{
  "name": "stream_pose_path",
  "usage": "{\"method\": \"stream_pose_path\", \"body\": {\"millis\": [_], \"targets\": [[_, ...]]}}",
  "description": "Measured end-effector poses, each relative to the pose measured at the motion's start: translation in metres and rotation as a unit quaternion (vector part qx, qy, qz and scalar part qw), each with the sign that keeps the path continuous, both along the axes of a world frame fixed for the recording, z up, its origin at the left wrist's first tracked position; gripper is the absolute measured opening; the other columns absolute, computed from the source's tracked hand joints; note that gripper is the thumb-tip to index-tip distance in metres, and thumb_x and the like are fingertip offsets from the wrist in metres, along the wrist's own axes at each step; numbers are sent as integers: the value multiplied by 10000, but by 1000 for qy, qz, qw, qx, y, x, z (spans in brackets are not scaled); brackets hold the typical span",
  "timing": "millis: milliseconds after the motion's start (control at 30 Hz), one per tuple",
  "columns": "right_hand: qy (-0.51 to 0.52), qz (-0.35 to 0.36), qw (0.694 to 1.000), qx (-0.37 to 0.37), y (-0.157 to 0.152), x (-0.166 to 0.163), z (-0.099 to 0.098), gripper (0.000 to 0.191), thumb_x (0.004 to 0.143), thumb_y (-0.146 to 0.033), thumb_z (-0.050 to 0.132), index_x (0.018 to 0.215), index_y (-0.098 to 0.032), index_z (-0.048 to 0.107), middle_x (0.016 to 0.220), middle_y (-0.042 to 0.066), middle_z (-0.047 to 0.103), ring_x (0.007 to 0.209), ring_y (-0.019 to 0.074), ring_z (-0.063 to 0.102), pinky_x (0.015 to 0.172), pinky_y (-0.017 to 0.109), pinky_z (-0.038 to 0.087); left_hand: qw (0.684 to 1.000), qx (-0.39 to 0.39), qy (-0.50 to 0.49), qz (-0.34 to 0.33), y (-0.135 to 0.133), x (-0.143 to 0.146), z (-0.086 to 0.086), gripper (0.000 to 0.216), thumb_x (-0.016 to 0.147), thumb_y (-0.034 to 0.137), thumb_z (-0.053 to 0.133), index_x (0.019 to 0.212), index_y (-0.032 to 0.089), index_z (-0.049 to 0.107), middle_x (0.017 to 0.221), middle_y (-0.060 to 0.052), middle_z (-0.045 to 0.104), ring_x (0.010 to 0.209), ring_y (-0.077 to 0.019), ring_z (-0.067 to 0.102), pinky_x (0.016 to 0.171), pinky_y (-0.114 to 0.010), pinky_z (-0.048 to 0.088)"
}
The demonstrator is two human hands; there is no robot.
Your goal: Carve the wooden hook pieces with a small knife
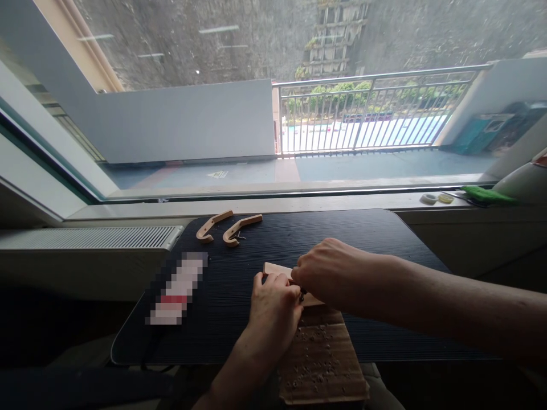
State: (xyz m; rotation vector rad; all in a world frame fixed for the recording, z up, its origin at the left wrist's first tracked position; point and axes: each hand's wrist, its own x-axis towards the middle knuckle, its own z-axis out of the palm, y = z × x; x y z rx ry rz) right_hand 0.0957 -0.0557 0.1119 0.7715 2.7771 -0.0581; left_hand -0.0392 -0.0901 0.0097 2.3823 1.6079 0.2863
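A pale wooden piece (pixel 277 269) lies over the far end of a brown corrugated cardboard sheet (pixel 327 356) pitted with small holes. My left hand (pixel 276 302) is closed on the wooden piece, its fingertips along the top. Just right of it, my right hand (pixel 331 273) is a fist, back of the hand up, at the wooden piece. A small dark metal part (pixel 303 294) shows between the two hands. Whatever the right fist grips is hidden beneath it. Two J-shaped wooden hooks (pixel 208 226) lie farther back on the left, with small screws (pixel 240 236) by one.
The black table (pixel 273 233) has rounded corners and stands against a window sill. A blurred-out pale and red item (pixel 177 290) lies on its left side. Tape rolls (pixel 428 199) and a green cloth-like item (pixel 487 195) rest on the sill. A radiator (pixel 94 238) stands at left.
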Motion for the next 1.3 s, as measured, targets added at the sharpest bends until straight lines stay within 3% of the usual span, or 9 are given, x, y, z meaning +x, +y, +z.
{"method": "stream_pose_path", "body": {"millis": [300, 400, 500, 1000, 1167, 1300], "targets": [[-37, -18, 999, 12, -3, -6, 4, 106, 719, -80, 574, 645, -148, 607, 594, 24, 613, 557, 175, 595, 421, 257, 230, 1000, -3, 4, -1, 0, -1, 1, 101, 764, 220, 567, 813, 233, 655, 927, -42, 637, 978, -217, 512, 897, -390, 286], [-25, -14, 999, 15, -4, -6, 6, 38, 735, -132, 597, 732, -151, 630, 648, 29, 630, 583, 178, 602, 421, 255, 225, 1000, 0, 3, 1, -1, -1, 1, 87, 770, 231, 566, 793, 224, 649, 912, -43, 637, 966, -215, 519, 900, -392, 281], [-10, 0, 1000, 17, -6, -5, 9, 90, 718, -134, 617, 800, -165, 637, 710, 25, 642, 599, 173, 599, 425, 251, 221, 1000, 4, 3, 1, -2, -1, 1, 88, 779, 231, 558, 763, 223, 643, 915, -41, 638, 966, -212, 523, 904, -393, 276], [-23, -18, 999, 14, -6, -3, 5, 45, 720, -108, 608, 720, -152, 603, 654, 18, 634, 582, 186, 608, 431, 249, 249, 1000, -3, 5, -1, -1, 0, 3, 97, 773, 221, 559, 802, 229, 651, 925, -39, 640, 971, -216, 517, 897, -394, 277], [-42, -33, 998, 19, -6, -4, 6, 75, 771, -102, 548, 742, -141, 604, 639, 26, 630, 577, 187, 609, 426, 255, 242, 1000, -6, 11, 3, -1, 1, 4, 97, 771, 244, 575, 810, 238, 663, 927, -45, 641, 972, -218, 516, 904, -404, 280], [-26, -20, 999, 5, -7, -3, 12, 90, 735, -121, 600, 809, -167, 622, 709, 25, 651, 630, 186, 613, 449, 252, 245, 1000, 6, 6, -2, -1, 0, 2, 90, 778, 245, 568, 792, 230, 656, 935, -47, 644, 973, -220, 518, 901, -411, 280]]}}
